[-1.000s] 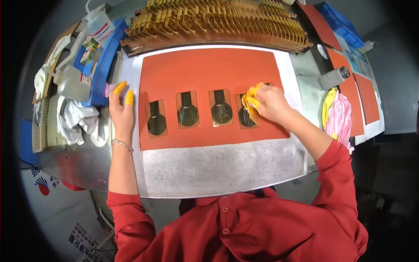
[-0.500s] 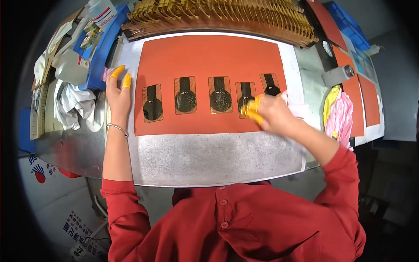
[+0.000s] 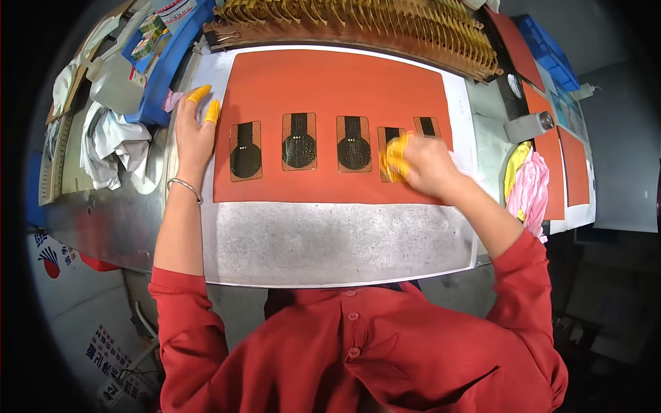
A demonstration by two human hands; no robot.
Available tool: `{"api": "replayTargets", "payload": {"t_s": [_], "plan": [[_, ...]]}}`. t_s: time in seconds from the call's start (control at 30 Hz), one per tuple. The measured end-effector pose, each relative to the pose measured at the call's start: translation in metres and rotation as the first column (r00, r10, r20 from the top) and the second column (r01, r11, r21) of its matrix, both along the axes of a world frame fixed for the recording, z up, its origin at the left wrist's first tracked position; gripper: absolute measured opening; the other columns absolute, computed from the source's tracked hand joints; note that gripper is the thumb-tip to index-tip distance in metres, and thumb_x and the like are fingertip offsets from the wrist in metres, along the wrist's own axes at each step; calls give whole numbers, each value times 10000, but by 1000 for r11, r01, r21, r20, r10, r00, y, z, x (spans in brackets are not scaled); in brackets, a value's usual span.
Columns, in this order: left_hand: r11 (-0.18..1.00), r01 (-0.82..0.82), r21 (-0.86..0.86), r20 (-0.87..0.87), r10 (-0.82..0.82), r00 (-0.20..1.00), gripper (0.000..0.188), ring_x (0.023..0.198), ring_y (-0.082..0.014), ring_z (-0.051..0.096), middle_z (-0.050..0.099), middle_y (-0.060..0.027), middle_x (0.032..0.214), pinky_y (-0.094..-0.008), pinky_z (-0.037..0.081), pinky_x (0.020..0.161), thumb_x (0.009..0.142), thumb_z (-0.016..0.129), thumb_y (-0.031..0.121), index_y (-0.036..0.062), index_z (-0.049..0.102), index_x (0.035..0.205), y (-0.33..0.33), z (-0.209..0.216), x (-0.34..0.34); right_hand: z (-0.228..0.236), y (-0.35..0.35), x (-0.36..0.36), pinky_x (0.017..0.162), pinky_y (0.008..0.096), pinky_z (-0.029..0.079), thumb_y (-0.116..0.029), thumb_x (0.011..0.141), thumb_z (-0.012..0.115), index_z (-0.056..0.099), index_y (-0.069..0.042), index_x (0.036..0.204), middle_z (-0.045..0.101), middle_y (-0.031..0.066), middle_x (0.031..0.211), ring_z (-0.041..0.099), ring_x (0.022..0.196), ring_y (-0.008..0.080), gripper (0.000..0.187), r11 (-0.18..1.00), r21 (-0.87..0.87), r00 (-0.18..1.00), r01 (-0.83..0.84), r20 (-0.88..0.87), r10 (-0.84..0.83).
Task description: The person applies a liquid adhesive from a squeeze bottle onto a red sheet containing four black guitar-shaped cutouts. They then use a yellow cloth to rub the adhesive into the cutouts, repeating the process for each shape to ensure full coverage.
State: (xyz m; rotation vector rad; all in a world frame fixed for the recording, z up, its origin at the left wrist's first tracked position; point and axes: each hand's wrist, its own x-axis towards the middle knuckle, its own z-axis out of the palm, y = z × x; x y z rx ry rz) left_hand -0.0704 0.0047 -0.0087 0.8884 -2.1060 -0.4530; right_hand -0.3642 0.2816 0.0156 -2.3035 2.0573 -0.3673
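Observation:
Several thin rectangular pieces with gold mesh-like borders and black keyhole-shaped middles lie in a row on an orange-red sheet [image 3: 330, 82]. The leftmost piece [image 3: 246, 158], its neighbour [image 3: 299, 148] and the middle piece [image 3: 354, 148] are uncovered. My right hand [image 3: 427, 165], with yellow finger cots, presses bunched fingertips over the lower part of the fourth piece [image 3: 391, 133]. Whatever the fingers may hold is hidden. That hand also covers most of the rightmost piece [image 3: 427, 126]. My left hand [image 3: 195, 138] rests by the sheet's left edge, thumb and forefinger apart in yellow cots, holding nothing.
Behind the sheet stands a long wooden rack of gold-coloured curved strips [image 3: 358, 24]. At left are a blue bin [image 3: 162, 86], a white jug [image 3: 117, 82] and white cloths [image 3: 113, 144]. A clear bottle [image 3: 529, 127] and pink cloth [image 3: 529, 189] lie right.
The whole view has shifted slightly. My right hand has moved a little over the fourth piece, its fingertips now higher on it. My left hand stays by the sheet's left edge.

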Motion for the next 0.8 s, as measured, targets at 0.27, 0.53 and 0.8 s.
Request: {"api": "replayTargets", "payload": {"t_s": [0.27, 0.53, 0.8], "plan": [[999, -32, 7, -13, 32, 999, 298, 1089, -305, 510, 552, -148, 1133, -345, 380, 939, 802, 581, 56, 11, 583, 1096, 5, -4, 8, 9, 31, 24, 576, 366, 474, -119, 703, 683, 630, -81, 824, 584, 82, 733, 583, 668, 277, 137, 997, 78, 991, 2, 132, -13], [1000, -7, -3, -13, 7, 1000, 302, 1092, -304, 510, 556, -145, 1137, -345, 378, 944, 812, 584, 83, 18, 580, 1107, -5, -12, 9, 16, 22, 23, 527, 364, 446, -111, 750, 644, 634, -55, 851, 528, 91, 669, 548, 614, 267, 116, 999, 9, 994, 32, 107, -33], [999, -21, -32, -22, 20, 1000, 307, 1080, -305, 513, 557, -147, 1128, -349, 378, 945, 809, 590, 88, 29, 579, 1109, -1, -7, 6, 14, 23, 29, 498, 377, 438, -93, 731, 649, 635, -61, 838, 530, 81, 674, 550, 607, 255, 113, 998, -51, 997, 43, 63, -40]]}}
